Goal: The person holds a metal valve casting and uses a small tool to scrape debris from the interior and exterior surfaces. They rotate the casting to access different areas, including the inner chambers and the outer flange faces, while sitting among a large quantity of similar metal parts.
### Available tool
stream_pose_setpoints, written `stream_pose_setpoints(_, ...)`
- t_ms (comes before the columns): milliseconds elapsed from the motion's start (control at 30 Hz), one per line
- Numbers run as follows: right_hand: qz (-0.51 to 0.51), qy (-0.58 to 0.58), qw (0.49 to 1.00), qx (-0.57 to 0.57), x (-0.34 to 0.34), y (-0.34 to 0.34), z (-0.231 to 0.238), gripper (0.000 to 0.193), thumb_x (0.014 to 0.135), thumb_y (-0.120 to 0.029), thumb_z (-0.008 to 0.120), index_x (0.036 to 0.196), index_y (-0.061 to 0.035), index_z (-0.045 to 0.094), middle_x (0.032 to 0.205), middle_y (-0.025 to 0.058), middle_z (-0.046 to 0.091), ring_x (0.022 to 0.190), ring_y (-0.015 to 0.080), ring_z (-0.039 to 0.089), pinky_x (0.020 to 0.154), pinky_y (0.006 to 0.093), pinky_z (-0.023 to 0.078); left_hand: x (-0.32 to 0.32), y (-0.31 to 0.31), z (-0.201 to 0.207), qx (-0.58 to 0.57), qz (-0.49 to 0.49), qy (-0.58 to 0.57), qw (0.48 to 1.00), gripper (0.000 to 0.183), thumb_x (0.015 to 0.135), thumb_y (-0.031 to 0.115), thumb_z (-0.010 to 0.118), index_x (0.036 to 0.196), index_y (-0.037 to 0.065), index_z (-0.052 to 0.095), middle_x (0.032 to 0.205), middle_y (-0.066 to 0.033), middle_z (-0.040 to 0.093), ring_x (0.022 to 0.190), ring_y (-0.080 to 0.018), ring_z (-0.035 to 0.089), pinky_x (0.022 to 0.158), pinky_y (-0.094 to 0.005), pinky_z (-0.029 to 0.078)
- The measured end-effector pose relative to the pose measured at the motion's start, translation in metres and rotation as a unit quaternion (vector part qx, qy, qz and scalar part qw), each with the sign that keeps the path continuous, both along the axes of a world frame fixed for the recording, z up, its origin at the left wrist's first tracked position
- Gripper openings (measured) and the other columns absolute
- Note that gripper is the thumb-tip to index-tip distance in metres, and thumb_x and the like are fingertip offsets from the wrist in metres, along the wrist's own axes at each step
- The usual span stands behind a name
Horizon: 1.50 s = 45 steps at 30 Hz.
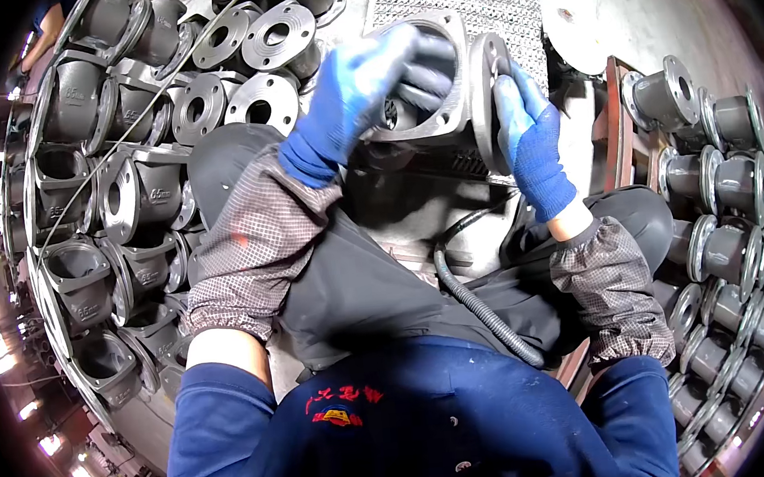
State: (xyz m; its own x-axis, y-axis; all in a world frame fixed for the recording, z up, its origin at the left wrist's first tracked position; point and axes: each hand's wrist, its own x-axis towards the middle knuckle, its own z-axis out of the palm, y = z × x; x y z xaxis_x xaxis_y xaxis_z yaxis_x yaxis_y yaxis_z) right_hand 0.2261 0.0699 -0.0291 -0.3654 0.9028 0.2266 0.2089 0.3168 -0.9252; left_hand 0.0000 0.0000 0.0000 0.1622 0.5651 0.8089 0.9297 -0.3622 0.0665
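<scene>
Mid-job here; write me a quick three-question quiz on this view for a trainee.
1. True or false: flanged castings are piled only on the person's left.
2. Which hand is against the round flange of the square-flanged casting: A) left only, B) right only, C) neither?
3. What dark, ribbed item curves below that casting in the picture?

Key:
1. False; flanged castings are on both sides.
2. B, the right hand; the left hand is at the casting's mouth.
3. A corrugated hose.

Grey casting, blue gloves
</scene>
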Motion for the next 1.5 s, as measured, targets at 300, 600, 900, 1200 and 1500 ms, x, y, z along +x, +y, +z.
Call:
stream_pose_setpoints(300, -0.085, -0.005, 0.996, -0.007, 0.018, 0.024, -0.02, 0.026, 0.091, -0.014, 0.051, 0.11, 0.0027, 0.058, 0.099, 0.016, 0.064, 0.091, 0.0184, 0.061, 0.083, 0.0278, 0.046, 0.011, -0.002, -0.102, -0.303, 0.001, -0.77, 0.561, 0.042, 0.093, 0.032, 0.046, 0.116, -0.003, 0.051, 0.102, -0.0139, 0.06, 0.083, -0.0192, 0.062, 0.078, -0.0296, 0.051)
stream_pose_setpoints(600, -0.127, 0.044, 0.978, -0.162, 0.023, 0.047, -0.02, 0.032, 0.093, -0.019, 0.046, 0.11, 0.0057, 0.057, 0.093, 0.0091, 0.064, 0.084, 0.0109, 0.056, 0.075, 0.0231, 0.044, 0.032, 0.025, -0.092, -0.326, -0.075, -0.694, 0.638, 0.045, 0.098, 0.034, 0.034, 0.129, 0.002, 0.041, 0.119, -0.011, 0.051, 0.11, -0.0178, 0.049, 0.097, -0.0285, 0.038)
stream_pose_setpoints(900, -0.113, 0.085, 0.973, -0.181, 0.066, 0.048, -0.06, 0.023, 0.091, -0.011, 0.048, 0.102, 0.0041, 0.06, 0.087, 0.0081, 0.063, 0.075, 0.0139, 0.059, 0.069, 0.0259, 0.047, 0.057, 0.045, -0.044, -0.476, -0.027, -0.726, 0.495, 0.044, 0.096, 0.031, 0.041, 0.129, 0.003, 0.043, 0.117, -0.0121, 0.052, 0.11, -0.0189, 0.049, 0.096, -0.0289, 0.038)
stream_pose_setpoints(1200, -0.13, 0.057, 0.972, -0.189, 0.051, 0.025, -0.06, 0.03, 0.094, -0.015, 0.039, 0.105, 0.007, 0.057, 0.096, 0.0159, 0.063, 0.082, 0.0204, 0.06, 0.074, 0.0281, 0.047, 0.046, 0.026, -0.055, -0.414, -0.042, -0.609, 0.676, 0.039, 0.092, 0.04, 0.045, 0.108, 0.007, 0.058, 0.065, -0.0007, 0.056, 0.049, -0.0063, 0.046, 0.037, -0.0191, 0.035)
stream_pose_setpoints(1500, -0.114, 0.024, 0.958, -0.261, 0.034, 0.01, -0.055, 0.03, 0.093, -0.014, 0.038, 0.108, 0.0066, 0.054, 0.097, 0.0144, 0.059, 0.09, 0.0209, 0.058, 0.08, 0.0297, 0.045, 0.031, -0.007, -0.042, -0.439, -0.002, -0.56, 0.702, 0.042, 0.092, 0.01, 0.037, 0.133, 0.0, 0.038, 0.135, -0.0163, 0.041, 0.125, -0.0268, 0.04, 0.106, -0.0333, 0.029)
